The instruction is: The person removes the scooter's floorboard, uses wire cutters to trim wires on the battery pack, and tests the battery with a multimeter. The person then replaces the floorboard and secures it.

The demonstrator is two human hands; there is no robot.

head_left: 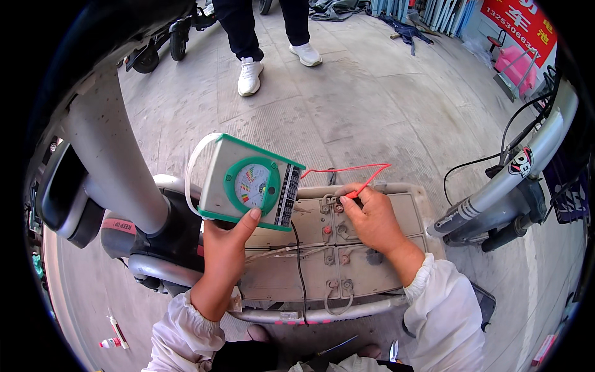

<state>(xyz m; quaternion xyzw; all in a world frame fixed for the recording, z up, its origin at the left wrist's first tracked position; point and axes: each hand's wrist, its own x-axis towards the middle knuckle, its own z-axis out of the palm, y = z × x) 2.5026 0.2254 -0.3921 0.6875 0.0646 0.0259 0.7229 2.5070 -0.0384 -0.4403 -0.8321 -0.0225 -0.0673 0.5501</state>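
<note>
My left hand (229, 248) grips a boxy grey-and-green analog meter (219, 171) with a dial and a white strap, tilted above a scooter's exposed deck. My right hand (378, 223) pinches a red probe (353, 193) on a red lead (344, 168), near an upper bolted terminal (339, 208) of the dusty battery blocks (396, 218). I cannot tell whether the probe tip touches it. A black lead (297, 266) drops from the meter across the batteries, which are joined by short cables and bolts.
A grey scooter column (118, 149) rises at left, a silver tube with cables (496, 186) at right. A person in white shoes (250, 77) stands beyond the deck. Parked scooter wheels (178, 46), a pink chair (514, 68) and a red sign (530, 40) are farther back. Tools (393, 350) lie below the deck.
</note>
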